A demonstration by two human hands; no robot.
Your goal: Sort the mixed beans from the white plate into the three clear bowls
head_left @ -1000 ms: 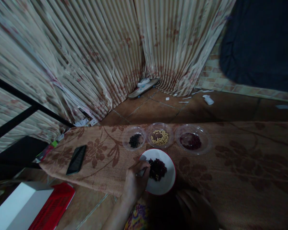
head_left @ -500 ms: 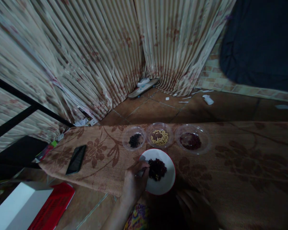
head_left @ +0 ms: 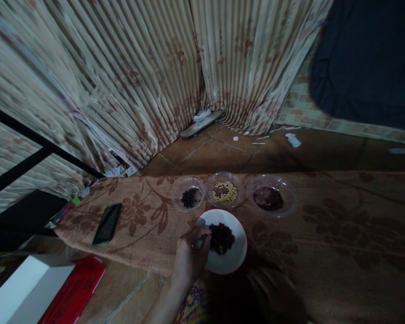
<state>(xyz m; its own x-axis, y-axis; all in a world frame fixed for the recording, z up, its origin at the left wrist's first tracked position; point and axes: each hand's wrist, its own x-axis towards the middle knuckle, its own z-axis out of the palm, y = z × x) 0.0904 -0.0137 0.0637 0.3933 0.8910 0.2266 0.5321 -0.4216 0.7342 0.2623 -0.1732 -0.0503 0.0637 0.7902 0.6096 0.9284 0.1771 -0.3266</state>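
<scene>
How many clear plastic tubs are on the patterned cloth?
3, in a row beyond the white bowl: the left tub holds black beans, the middle tub yellow beans, the right tub dark red beans. The cloth runs out of frame, so others may be unseen.

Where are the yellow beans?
In the head view, slightly right of centre, the yellow beans lie in the middle clear dish, beyond the white bowl.

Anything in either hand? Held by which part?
Left hand: a slim shiny tool, possibly tweezers, in a pinch grip; the hand hides exactly which part. Right hand: too dark to tell.
</scene>
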